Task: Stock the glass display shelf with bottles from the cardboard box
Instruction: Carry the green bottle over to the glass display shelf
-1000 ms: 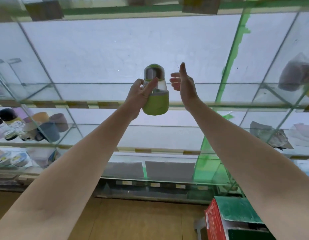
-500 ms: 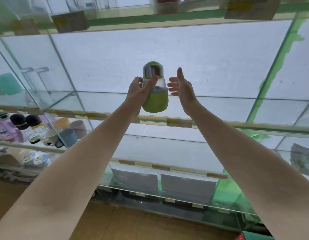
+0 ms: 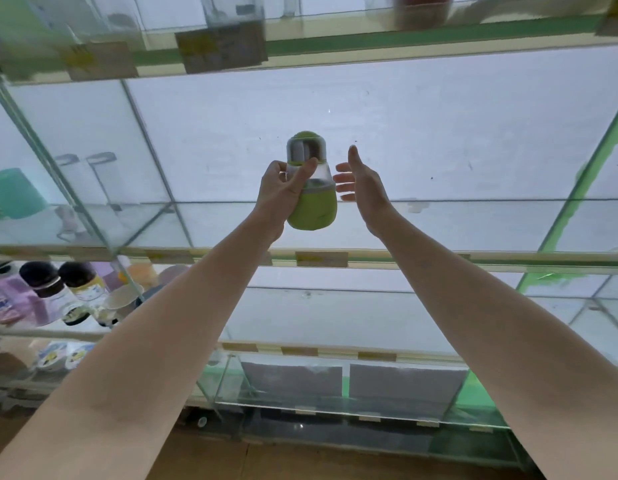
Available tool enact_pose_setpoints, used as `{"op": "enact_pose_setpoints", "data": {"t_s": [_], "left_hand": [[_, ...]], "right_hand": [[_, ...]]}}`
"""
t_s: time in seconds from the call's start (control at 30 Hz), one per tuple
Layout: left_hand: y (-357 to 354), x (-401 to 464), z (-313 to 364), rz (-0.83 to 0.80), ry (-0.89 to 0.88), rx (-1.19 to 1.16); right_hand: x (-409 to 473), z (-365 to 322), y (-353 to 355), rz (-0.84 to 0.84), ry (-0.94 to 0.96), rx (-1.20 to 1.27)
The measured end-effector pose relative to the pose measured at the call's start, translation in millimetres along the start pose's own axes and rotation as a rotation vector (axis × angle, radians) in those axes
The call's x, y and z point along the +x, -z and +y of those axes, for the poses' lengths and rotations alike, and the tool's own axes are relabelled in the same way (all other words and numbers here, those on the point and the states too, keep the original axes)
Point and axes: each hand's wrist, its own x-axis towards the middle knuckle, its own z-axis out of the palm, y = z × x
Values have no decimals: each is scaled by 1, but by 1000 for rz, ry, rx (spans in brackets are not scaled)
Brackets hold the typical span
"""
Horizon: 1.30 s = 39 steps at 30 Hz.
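The left hand grips a green bottle upright, fingers curled round its clear neck, raised in front of the glass display shelf. The right hand hovers just beside the bottle, fingers straight and relaxed.

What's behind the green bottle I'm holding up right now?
Behind the green bottle, gripped by the left hand, is an unstocked stretch of glass shelf and the pale back wall. The bottle and hand cover the bit of wall directly behind them.
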Motion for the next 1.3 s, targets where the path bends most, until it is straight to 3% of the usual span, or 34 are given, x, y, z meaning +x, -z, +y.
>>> {"op": "enact_pose_setpoints", "data": {"t_s": [0.43,0.7,1.3], "left_hand": [[133,34,-12,-76,-11,12],[183,58,-12,-28,-52,57],[208,88,-18,56,-85,120]], "right_hand": [[9,4,-132,85,-8,7],[28,2,-179,69,-16,-41],[68,11,-215,-20,9,-55]]}}
